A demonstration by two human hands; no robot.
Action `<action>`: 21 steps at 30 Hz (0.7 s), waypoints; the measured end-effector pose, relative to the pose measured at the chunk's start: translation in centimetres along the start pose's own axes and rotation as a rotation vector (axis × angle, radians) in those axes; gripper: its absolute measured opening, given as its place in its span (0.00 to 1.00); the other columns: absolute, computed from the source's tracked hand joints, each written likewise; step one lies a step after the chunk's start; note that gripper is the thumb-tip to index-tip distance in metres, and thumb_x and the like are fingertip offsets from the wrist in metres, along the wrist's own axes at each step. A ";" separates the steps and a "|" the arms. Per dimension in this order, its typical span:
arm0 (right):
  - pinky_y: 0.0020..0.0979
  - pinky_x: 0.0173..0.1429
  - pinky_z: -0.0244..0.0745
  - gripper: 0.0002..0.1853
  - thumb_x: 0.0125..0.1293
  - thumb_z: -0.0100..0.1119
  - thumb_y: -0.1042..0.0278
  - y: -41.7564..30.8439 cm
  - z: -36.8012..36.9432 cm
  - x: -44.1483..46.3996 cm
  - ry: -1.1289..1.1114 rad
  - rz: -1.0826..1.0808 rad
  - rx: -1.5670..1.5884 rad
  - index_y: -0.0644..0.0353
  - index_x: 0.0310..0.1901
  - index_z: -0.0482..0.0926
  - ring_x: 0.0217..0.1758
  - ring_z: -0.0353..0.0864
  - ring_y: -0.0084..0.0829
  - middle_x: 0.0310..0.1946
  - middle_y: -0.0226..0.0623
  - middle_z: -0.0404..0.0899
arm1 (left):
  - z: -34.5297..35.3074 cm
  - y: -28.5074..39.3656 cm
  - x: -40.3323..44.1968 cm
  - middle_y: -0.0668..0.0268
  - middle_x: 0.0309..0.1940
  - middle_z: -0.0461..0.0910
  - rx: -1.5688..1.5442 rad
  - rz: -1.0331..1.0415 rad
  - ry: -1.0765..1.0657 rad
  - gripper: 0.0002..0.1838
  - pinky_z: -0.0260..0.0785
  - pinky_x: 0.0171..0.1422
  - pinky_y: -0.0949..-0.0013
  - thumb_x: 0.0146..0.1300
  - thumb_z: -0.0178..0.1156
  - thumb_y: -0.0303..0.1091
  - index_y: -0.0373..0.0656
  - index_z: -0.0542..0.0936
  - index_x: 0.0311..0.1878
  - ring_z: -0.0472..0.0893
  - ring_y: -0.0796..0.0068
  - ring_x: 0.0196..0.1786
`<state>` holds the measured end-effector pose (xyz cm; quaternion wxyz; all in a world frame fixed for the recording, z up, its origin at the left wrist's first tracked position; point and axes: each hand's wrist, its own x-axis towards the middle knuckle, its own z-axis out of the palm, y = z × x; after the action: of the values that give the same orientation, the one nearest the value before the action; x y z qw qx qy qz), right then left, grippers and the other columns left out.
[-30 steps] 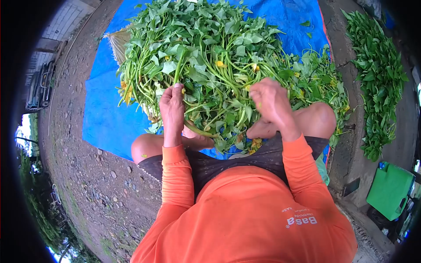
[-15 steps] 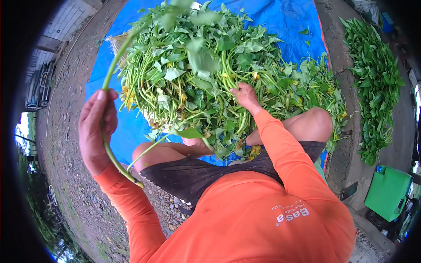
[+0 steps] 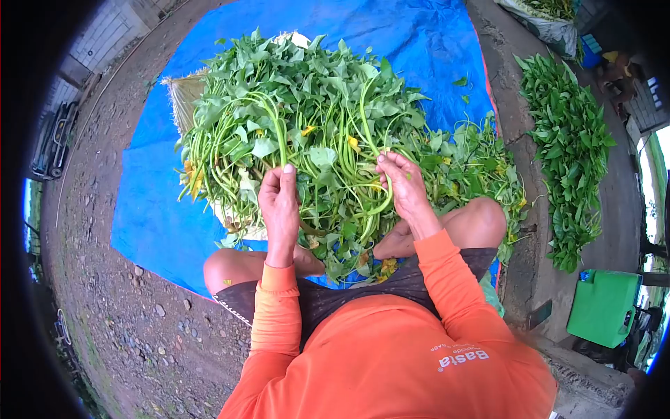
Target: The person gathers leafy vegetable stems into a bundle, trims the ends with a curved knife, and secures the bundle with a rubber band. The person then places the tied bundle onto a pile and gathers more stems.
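A big pile of leafy green stems (image 3: 314, 77) lies in front of my crossed legs. My left hand (image 3: 279, 206), at the pile's near side, pinches a long leafy stem (image 3: 278, 129) between thumb and fingers. That stem rises and arches over to the left across the pile. To its right, my right hand (image 3: 405, 187) is closed on another leafy stem (image 3: 366, 115), which stands up from the fingers. A thick curved stem end (image 3: 382, 204) hangs below the right hand. Yellowed leaves (image 3: 192, 174) show at the pile's left edge.
The pile sits on a blue tarp (image 3: 139, 216), over gravelly ground (image 3: 167, 328). A woven straw-coloured edge (image 3: 185, 101) sticks out at its left. To the right are a row of leafy greens (image 3: 567, 153) on concrete and a green plastic container (image 3: 604, 307).
My left hand has come in from the far left to the front of the pile, a stem still in it. My right hand stays over the pile, now holding a stem upright.
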<state>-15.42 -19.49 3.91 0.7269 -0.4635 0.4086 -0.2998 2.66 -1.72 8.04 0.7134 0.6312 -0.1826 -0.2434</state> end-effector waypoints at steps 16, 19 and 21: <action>0.23 0.43 0.79 0.17 0.77 0.72 0.65 0.8 3.4 -2.6 -0.100 0.000 0.097 0.67 0.60 0.86 0.39 0.83 0.18 0.42 0.29 0.87 | 3.9 -4.6 -3.1 0.74 0.45 0.84 -0.065 -0.255 -0.349 0.17 0.77 0.53 0.74 0.86 0.58 0.41 0.42 0.81 0.67 0.82 0.83 0.46; 0.24 0.35 0.76 0.16 0.78 0.70 0.60 1.8 6.5 -3.8 0.020 0.056 0.282 0.65 0.55 0.87 0.34 0.79 0.18 0.38 0.28 0.85 | 4.6 -6.1 -2.9 0.74 0.45 0.84 -0.143 -0.341 -0.350 0.14 0.76 0.49 0.73 0.86 0.58 0.41 0.43 0.82 0.61 0.81 0.82 0.43; 0.22 0.35 0.74 0.16 0.76 0.69 0.61 2.3 6.6 -4.0 -0.020 0.141 0.284 0.65 0.55 0.87 0.33 0.78 0.18 0.38 0.27 0.84 | 4.7 -6.2 -2.9 0.74 0.44 0.84 -0.143 -0.395 -0.326 0.14 0.74 0.46 0.74 0.86 0.56 0.42 0.44 0.82 0.60 0.79 0.84 0.40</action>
<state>-11.47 -12.46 4.64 0.8084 -0.3292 0.3863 -0.2981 -3.10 -4.43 2.67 0.6562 0.5548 -0.1510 -0.4886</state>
